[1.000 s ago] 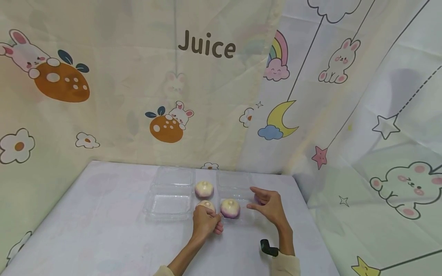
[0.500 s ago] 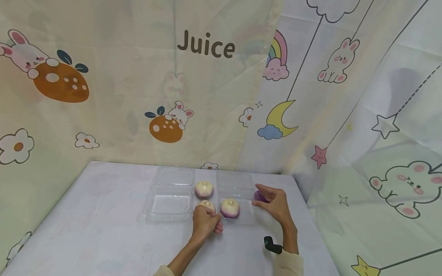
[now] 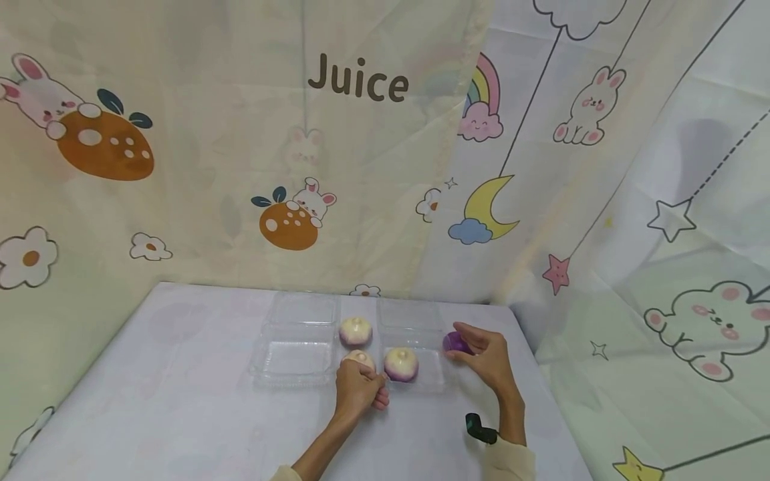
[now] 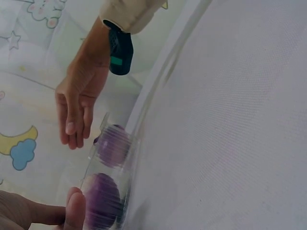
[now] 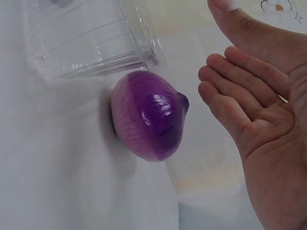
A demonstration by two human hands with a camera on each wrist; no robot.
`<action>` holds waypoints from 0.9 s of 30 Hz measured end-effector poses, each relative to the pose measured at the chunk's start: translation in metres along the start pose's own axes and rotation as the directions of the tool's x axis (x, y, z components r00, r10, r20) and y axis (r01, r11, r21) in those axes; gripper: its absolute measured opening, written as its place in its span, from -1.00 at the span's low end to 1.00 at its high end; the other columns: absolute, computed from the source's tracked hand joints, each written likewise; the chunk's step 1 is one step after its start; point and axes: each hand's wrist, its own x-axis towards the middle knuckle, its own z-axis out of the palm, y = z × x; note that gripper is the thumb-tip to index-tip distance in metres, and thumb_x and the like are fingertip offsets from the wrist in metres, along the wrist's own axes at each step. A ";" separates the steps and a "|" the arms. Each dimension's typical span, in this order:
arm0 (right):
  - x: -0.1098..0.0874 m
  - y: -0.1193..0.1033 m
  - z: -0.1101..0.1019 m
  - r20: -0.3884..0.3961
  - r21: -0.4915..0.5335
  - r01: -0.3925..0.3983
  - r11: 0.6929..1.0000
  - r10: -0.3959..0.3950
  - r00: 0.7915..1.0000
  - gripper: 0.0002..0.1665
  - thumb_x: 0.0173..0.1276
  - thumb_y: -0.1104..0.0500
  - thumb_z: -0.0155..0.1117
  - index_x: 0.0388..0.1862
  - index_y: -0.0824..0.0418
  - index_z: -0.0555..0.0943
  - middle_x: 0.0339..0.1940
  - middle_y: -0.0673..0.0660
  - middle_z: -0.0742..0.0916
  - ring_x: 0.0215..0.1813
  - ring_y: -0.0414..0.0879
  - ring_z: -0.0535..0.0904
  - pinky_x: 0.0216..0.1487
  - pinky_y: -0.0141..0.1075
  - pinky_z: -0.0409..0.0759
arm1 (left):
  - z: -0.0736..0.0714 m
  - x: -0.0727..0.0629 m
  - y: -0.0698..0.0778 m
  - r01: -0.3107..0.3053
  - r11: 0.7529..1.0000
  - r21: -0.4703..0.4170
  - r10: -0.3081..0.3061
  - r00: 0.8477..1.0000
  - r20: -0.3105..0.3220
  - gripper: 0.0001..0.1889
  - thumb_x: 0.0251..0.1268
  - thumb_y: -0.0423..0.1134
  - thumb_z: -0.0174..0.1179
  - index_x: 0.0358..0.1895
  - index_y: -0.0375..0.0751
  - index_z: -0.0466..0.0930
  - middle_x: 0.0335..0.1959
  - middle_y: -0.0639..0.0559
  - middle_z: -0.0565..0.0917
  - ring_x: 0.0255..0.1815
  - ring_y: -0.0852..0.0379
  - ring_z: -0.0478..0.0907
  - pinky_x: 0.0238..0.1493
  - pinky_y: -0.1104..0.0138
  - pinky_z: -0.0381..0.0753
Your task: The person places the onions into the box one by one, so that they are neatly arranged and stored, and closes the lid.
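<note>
My left hand [image 3: 359, 389] pinches the near-left edge of a clear plastic box [image 3: 432, 384], beside a pale toy onion [image 3: 361, 357] partly hidden by the fingers. Inside that box, at its left, sits another toy onion [image 3: 401, 365], cream on top and purple below. My right hand [image 3: 490, 357] is spread around the near side of a purple toy onion [image 3: 455, 343], just right of the box. In the right wrist view, this purple onion [image 5: 149, 116] lies on its side on the table, and a gap separates it from the fingers [image 5: 235, 98].
A second clear box [image 3: 295, 377] with its lid folded back stands to the left. Between the two boxes, toward the back, rests a further pale toy onion [image 3: 355, 331]. The first box's open lid [image 3: 412, 314] points to the printed curtain behind the table.
My right hand has drawn away to the right, from over the box to beside the purple onion, which now shows more. My left hand stays in place.
</note>
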 end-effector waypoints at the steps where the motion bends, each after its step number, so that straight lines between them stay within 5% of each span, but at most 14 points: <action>1: 0.000 0.000 0.000 0.000 0.008 0.000 1.000 0.000 1.000 -0.20 0.05 0.29 0.81 0.32 0.36 0.72 0.31 0.36 0.78 0.40 0.30 0.68 0.34 -0.28 0.70 | 0.000 0.000 0.000 0.001 1.000 0.003 -0.001 1.000 -0.003 -0.92 0.25 -0.58 0.34 -0.38 -0.52 0.63 -0.71 -0.25 0.74 -0.77 0.02 0.73 -0.68 0.13 0.81; 8: 0.000 0.000 -0.002 -0.014 -0.013 -0.012 1.000 0.012 1.000 -0.19 0.06 0.27 0.81 0.33 0.35 0.72 0.31 0.34 0.78 0.40 0.30 0.68 0.34 -0.33 0.70 | 0.000 -0.001 0.000 -0.010 1.000 0.012 0.010 1.000 0.002 -0.93 0.26 -0.59 0.35 -0.36 -0.55 0.65 -0.70 -0.27 0.74 -0.77 0.00 0.73 -0.68 0.12 0.81; 27: -0.004 0.009 -0.012 -0.042 -0.118 -0.022 0.993 0.017 0.999 -0.20 0.14 0.27 0.78 0.38 0.31 0.69 0.34 0.35 0.77 0.38 0.37 0.70 0.39 0.04 0.67 | 0.000 0.002 -0.001 0.010 1.000 0.012 -0.010 1.000 0.006 -0.92 0.26 -0.57 0.35 -0.37 -0.52 0.65 -0.70 -0.24 0.75 -0.76 0.02 0.73 -0.66 0.12 0.82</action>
